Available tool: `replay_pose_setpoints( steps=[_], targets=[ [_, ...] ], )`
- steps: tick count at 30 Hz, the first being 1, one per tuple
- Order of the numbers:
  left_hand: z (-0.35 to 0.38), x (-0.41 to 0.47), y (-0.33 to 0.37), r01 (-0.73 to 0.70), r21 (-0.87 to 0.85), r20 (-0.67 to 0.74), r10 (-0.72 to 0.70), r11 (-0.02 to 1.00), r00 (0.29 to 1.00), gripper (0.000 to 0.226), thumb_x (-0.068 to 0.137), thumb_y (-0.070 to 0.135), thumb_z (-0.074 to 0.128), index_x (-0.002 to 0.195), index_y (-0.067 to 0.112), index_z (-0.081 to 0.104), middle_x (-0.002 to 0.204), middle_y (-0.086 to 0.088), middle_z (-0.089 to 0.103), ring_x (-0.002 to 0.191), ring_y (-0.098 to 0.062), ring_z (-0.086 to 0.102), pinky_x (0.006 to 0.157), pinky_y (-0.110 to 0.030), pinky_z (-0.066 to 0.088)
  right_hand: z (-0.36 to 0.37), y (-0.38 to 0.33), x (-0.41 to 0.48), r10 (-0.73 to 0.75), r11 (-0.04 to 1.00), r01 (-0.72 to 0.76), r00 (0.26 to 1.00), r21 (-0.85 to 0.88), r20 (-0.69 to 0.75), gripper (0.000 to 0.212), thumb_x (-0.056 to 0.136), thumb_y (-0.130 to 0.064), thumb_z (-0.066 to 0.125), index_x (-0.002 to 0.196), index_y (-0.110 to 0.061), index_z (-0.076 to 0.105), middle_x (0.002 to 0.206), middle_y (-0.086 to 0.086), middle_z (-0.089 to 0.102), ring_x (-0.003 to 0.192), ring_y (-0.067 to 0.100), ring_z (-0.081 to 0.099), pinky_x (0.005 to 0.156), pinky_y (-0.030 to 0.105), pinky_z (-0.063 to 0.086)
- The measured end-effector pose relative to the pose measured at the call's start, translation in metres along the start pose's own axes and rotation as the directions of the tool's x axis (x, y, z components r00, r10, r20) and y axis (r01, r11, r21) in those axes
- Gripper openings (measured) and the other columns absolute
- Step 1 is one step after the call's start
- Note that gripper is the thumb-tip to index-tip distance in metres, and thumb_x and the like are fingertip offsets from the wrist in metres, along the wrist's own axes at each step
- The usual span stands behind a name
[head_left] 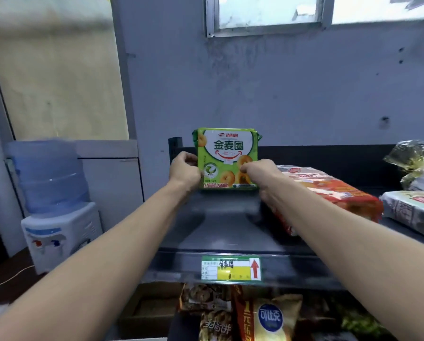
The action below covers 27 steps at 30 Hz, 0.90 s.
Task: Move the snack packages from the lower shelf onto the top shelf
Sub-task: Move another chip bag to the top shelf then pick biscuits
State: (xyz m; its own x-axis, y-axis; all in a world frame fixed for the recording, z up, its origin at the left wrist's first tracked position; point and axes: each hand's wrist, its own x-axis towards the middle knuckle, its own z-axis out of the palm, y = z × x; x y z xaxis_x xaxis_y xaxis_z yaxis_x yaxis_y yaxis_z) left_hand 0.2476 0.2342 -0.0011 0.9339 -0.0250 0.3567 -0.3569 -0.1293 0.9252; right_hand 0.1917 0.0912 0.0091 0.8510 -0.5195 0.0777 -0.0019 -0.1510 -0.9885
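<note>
Two bare hands are reaching in, one left hand (185, 172) and one right hand (260, 172). On the top shelf (220, 227), one green snack package (227, 153) is standing, and one red and orange package (329, 190) and one grey-white package (412, 212) are lying flat. At least one crinkled clear bag (408, 153) is sitting at the far right. Beneath that shelf, four snack bags are showing: two brown bags (203, 299), one red bag (240, 316) and one golden bag (272, 318); others are blurring beyond counting. One price label (230, 269) is hanging on the shelf edge. One water dispenser (61, 237) is carrying one blue bottle (48, 173). Two window panes (267, 11) are showing above.
</note>
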Motion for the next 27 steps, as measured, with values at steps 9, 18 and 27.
replay_pose_setpoints(
  steps=[9, 18, 27],
  targets=[
    [0.01, 0.036, -0.01, 0.074, 0.083, 0.046, -0.078, 0.994, 0.996, 0.02, 0.086, -0.008, 0.051, 0.096, 0.009, 0.046, 0.103, -0.016, 0.06, 0.09, -0.027, 0.061, 0.059, -0.032, 0.052, 0.002, -0.001, 0.024, 0.005, 0.999, -0.004, 1.0, -0.037, 0.031, 0.014, 0.087, -0.007, 0.057, 0.101, -0.01, 0.06, 0.099, 0.006, 0.066, 0.089, 0.019, 0.064, 0.077, 0.03, 0.052],
    [0.02, 0.053, -0.031, 0.095, 0.048, 0.122, -0.1, 0.994, 0.987, 0.024, 0.087, -0.014, 0.042, 0.1, 0.006, 0.045, 0.106, -0.019, 0.059, 0.092, -0.028, 0.061, 0.067, -0.036, 0.055, 0.005, 0.01, 0.047, 0.169, 0.985, -0.165, 0.982, -0.055, 0.086, 0.007, 0.09, -0.006, 0.055, 0.09, -0.012, 0.057, 0.101, 0.003, 0.059, 0.095, 0.019, 0.055, 0.079, 0.031, 0.043],
    [0.025, 0.061, -0.054, 0.158, 0.088, 0.178, -0.171, 0.984, 0.969, 0.033, 0.087, -0.013, 0.049, 0.114, 0.002, 0.039, 0.109, -0.017, 0.057, 0.093, -0.025, 0.058, 0.076, -0.038, 0.053, 0.021, 0.023, 0.074, 0.203, 0.978, -0.196, 0.969, -0.064, 0.139, 0.009, 0.084, -0.005, 0.058, 0.084, -0.014, 0.057, 0.126, 0.007, 0.061, 0.118, 0.026, 0.056, 0.103, 0.043, 0.044]
  ],
)
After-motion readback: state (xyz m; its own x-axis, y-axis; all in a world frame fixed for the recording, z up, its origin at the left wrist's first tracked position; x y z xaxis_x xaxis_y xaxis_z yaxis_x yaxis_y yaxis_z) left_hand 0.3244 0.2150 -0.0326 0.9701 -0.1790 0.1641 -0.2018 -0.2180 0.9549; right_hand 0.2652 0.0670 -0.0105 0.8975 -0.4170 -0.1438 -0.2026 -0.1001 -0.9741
